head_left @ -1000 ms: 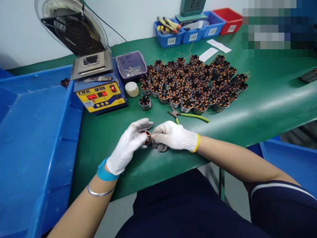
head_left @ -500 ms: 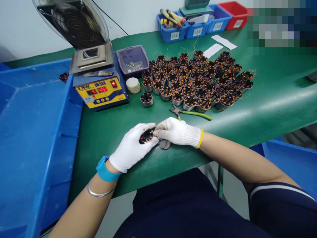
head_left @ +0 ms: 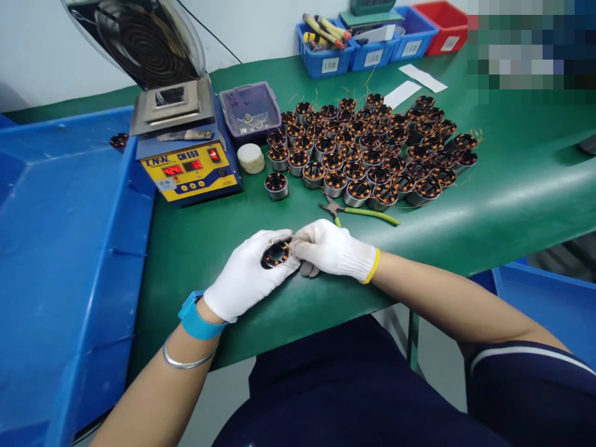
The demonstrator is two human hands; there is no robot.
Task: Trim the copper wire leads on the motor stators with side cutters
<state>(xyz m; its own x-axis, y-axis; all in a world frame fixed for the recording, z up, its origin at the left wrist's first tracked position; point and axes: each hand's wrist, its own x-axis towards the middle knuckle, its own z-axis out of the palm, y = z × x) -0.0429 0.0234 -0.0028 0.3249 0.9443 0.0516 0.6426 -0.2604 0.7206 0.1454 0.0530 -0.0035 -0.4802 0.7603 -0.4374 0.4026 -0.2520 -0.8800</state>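
Stator (head_left: pixel 276 255): metal ring w/ blk core & orange windings; held nr the front edge of the green surface (head_left: pixel 521 158), btwn both hands, open face tilted up.
L hand (head_left: pixel 251 271): wht glove; fingers clamped round the stator, thumb below, rest curled along far side. Blue wristband (head_left: pixel 201 320) & silver bangle (head_left: pixel 189 364) on the arm.
R hand (head_left: pixel 331 249): wht glove, yel cuff, greyish fingertips; thumb & index bunched at the stator's R edge, other fingers curled under. Can't tell if they grip the rim or a wire; too small.
Cutters (head_left: pixel 372 214): grn handles, lying flat just beyond R hand, nr the front row of parts.
Stator batch (head_left: pixel 358 155): dozens, packed tog. mid-surface, mostly upright, loose copper wires poking out.
Lone stator (head_left: pixel 277 187): upright, just L of batch, apart from it.
CM558 solder pot (head_left: pixel 189 177): blue/yel unit, far L; red digits lit, metal plate on top.
Purple bin (head_left: pixel 251 131): just R of pot, small bits inside; wht round block (head_left: pixel 251 159) in front.
Back edge: blue bins (head_left: pixel 328 67) in a row, L one w/ marker-like sticks, red bin (head_left: pixel 447 26) at R end; 2 wht strips (head_left: pixel 403 94) behind batch.
Far L: big blue tray (head_left: pixel 56 248).
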